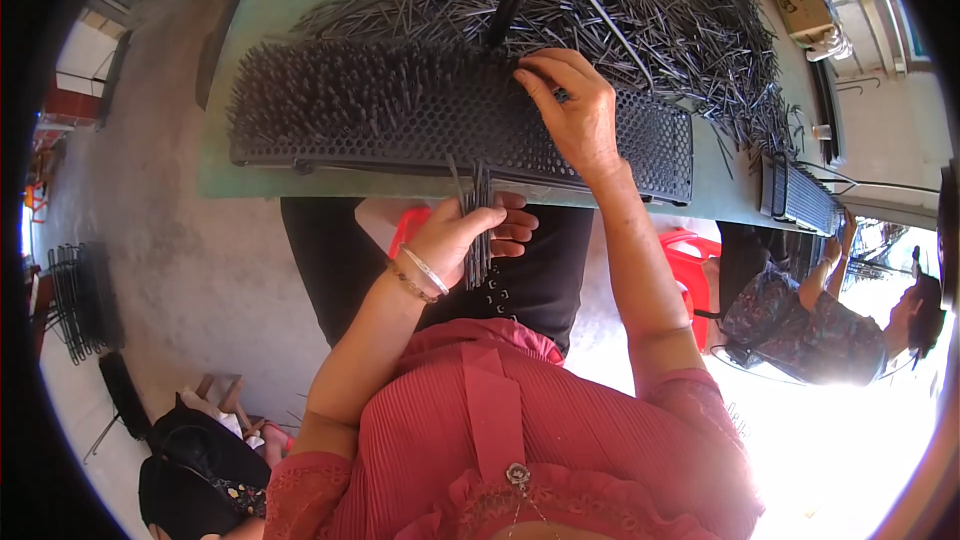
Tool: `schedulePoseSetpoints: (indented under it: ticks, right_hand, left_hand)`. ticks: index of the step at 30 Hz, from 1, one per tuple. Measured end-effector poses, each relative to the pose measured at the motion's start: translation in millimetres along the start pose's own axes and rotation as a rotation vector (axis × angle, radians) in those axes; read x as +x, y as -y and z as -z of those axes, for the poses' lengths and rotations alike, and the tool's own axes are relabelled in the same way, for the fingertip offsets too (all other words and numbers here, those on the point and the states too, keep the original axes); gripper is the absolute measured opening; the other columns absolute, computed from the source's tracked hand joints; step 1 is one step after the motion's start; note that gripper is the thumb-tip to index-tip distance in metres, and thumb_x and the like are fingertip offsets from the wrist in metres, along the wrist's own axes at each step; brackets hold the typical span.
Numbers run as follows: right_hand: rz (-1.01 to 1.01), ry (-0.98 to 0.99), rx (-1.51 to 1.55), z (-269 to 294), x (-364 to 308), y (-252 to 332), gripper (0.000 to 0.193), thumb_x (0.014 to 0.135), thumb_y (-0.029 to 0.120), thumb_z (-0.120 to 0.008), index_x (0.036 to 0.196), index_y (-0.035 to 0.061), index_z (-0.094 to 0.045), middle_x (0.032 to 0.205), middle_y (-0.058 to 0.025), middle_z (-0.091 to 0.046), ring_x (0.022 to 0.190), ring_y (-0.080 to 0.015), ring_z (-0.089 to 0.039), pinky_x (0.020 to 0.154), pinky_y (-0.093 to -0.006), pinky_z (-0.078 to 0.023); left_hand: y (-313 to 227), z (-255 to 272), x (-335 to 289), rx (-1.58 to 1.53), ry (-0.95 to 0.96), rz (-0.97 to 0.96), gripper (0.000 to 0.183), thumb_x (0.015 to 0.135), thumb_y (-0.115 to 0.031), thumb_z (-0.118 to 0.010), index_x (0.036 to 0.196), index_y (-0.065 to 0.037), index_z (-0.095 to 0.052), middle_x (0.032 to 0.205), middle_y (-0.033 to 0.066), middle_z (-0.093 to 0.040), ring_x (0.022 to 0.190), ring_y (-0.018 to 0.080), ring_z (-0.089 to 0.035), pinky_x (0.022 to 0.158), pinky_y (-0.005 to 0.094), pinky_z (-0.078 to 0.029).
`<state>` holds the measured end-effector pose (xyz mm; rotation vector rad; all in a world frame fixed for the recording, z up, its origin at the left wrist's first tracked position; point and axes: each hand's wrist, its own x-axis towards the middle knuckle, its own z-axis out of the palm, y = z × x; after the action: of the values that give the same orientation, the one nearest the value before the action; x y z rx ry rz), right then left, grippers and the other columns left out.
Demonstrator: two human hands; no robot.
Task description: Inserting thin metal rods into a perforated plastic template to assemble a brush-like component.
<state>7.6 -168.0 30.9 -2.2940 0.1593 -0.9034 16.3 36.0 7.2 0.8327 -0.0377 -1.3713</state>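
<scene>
My left hand is closed around an upright bundle of thin dark rods, just in front of the table edge. Before me lies a long black perforated board full of round holes. Many short dark rods stand upright in its left part, while open holes show in its right part. Over the board's middle, my right hand has thumb and forefinger pinched together near the far edge. Whatever those fingertips hold is too small to make out.
A big heap of loose dark rods covers the far side of the green table. A metal stand rises behind the board. At right, another person works at a similar board. A cardboard box sits far right.
</scene>
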Motion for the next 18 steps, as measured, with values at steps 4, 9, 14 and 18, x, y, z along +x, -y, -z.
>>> schedulePoseSetpoints:
  ticks: [4,9,14,18]
  right_hand:
    - [-0.171,-0.057,0.054,1.0,-1.4,4.2,0.014,0.079,0.003,-0.069,0.092,0.0002,-0.068,0.095,-0.0104,-0.064,0.073,-0.022,-0.065,0.063,-0.0284,-0.053]
    - [-0.004,-0.026,-0.027,0.8,-2.1,-9.4,0.013,0.079,0.003,-0.068,0.092,-0.0003,-0.068,0.093,-0.01,-0.064,0.072,-0.0195,-0.065,0.063,-0.0274,-0.052]
    - [-0.116,-0.1,0.09,9.5,2.1,10.3,0.012,0.082,0.006,-0.067,0.092,-0.0015,-0.067,0.086,-0.0094,-0.065,0.071,-0.0156,-0.062,0.064,-0.0267,-0.049]
    - [-0.413,0.343,0.355,15.7,-16.1,28.7,0.021,0.085,0.016,-0.068,0.091,-0.0038,-0.067,0.078,-0.008,-0.064,0.068,-0.0102,-0.059,0.061,-0.0258,-0.047]
  left_hand:
    - [3.9,5.0,0.9,-0.011,-0.033,-0.015,0.029,0.092,-0.01,-0.048,0.114,0.007,-0.052,0.102,0.0204,-0.063,0.09,0.0241,-0.064,0.077,0.0336,-0.054]
    - [-2.7,0.9,2.7,0.004,0.044,-0.006,0.032,0.093,-0.014,-0.05,0.117,0.007,-0.051,0.107,0.0209,-0.062,0.092,0.0232,-0.064,0.08,0.0327,-0.053]
    - [-3.2,4.7,0.9,-0.062,0.032,-0.055,0.029,0.094,-0.014,-0.05,0.114,0.006,-0.053,0.107,0.0217,-0.062,0.096,0.0269,-0.063,0.084,0.0361,-0.053]
    - [-17.4,-2.5,-2.7,-0.047,0.124,-0.129,0.028,0.095,-0.014,-0.049,0.112,0.006,-0.054,0.106,0.0211,-0.062,0.097,0.0283,-0.064,0.085,0.0377,-0.053]
